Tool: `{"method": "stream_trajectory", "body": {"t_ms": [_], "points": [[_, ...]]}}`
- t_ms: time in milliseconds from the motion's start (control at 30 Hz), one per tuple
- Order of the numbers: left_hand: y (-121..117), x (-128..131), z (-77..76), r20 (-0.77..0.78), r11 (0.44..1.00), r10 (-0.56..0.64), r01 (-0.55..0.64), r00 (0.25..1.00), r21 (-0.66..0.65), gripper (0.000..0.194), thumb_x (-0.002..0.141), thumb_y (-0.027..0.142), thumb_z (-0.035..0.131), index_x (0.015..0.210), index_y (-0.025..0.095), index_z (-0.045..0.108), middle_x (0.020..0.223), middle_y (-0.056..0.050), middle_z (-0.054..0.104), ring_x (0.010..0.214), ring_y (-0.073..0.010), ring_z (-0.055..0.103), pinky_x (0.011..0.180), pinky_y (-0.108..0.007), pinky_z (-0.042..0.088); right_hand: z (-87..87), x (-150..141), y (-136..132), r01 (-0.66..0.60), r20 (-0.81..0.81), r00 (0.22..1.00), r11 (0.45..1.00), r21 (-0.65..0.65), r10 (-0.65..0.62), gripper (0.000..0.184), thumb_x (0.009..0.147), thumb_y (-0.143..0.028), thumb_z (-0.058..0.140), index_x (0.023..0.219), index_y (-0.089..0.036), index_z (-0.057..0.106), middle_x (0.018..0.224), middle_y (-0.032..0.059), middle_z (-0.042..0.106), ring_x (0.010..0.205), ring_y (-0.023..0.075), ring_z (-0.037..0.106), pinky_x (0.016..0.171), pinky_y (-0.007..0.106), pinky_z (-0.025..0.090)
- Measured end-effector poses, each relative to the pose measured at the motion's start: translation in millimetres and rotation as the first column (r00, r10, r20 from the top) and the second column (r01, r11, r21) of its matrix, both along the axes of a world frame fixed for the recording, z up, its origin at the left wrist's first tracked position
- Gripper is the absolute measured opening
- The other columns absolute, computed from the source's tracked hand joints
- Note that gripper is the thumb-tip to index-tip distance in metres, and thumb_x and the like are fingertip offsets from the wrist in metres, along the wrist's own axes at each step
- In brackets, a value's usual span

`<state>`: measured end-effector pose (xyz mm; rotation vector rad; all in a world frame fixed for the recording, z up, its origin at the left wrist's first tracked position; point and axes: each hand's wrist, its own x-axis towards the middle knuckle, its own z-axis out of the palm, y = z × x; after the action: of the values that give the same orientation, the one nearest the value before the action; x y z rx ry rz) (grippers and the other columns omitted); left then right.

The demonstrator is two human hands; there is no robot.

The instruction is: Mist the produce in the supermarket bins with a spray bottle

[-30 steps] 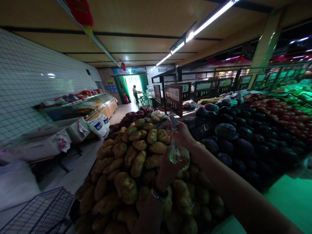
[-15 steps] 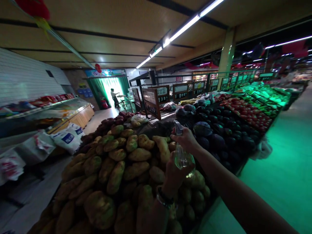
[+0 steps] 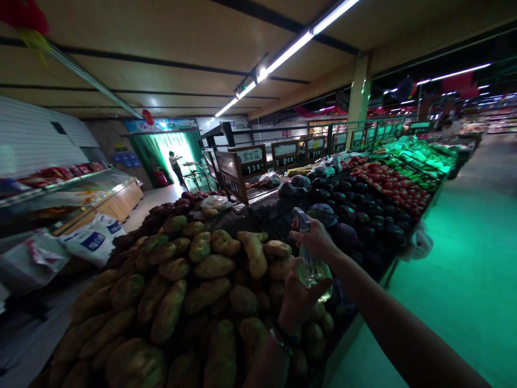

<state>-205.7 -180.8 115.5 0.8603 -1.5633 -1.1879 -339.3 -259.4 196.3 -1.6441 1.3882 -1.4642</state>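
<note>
- Potatoes heaped at near left.
- Left hand wraps the clear plastic spray bottle, held above the heap's right edge.
- Right hand clamps its neck; hands close together.
- Bottle judged light, smooth, slippery if wet; neck gives surest hold.
- Red cabbages at far right.

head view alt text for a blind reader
A person's right hand grips the neck of a clear spray bottle while the left hand cups its body above a heap of potatoes on a market stand. Purple cabbages and tomatoes lie beyond.
</note>
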Motion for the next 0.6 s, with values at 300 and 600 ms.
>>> {"method": "stream_trajectory", "body": {"t_ms": [300, 600], "points": [[5.1, -35.8, 1.9, 0.002, 0.996, -0.054, 0.054, 0.999, 0.074, 0.068, 0.078, 0.051, 0.096, 0.131, 0.024, 0.061, 0.114, -0.005, 0.082, 0.101, -0.0245, 0.077, 0.087, -0.035, 0.061, -2.5, -39.4, 14.3, 0.114, -0.05, 0.992, 0.993, 0.01, -0.113, 0.014, 0.079, -0.031, 0.074, 0.085, -0.024, 0.063, 0.065, -0.0045, 0.065, 0.056, 0.0181, 0.067, 0.054, 0.028, 0.049], [4.5, -69.8, -14.0, -0.009, 0.989, -0.125, 0.125, 0.992, 0.084, 0.063, 0.082, 0.051, 0.096, 0.127, 0.024, 0.061, 0.112, -0.003, 0.081, 0.098, -0.0212, 0.075, 0.085, -0.034, 0.058, -15.1, -76.0, 18.4, 0.116, -0.031, 0.993, 0.993, 0.028, -0.116, 0.019, 0.082, -0.034, 0.074, 0.096, -0.024, 0.066, 0.08, -0.0022, 0.073, 0.056, 0.0176, 0.069, 0.053, 0.029, 0.053]]}}
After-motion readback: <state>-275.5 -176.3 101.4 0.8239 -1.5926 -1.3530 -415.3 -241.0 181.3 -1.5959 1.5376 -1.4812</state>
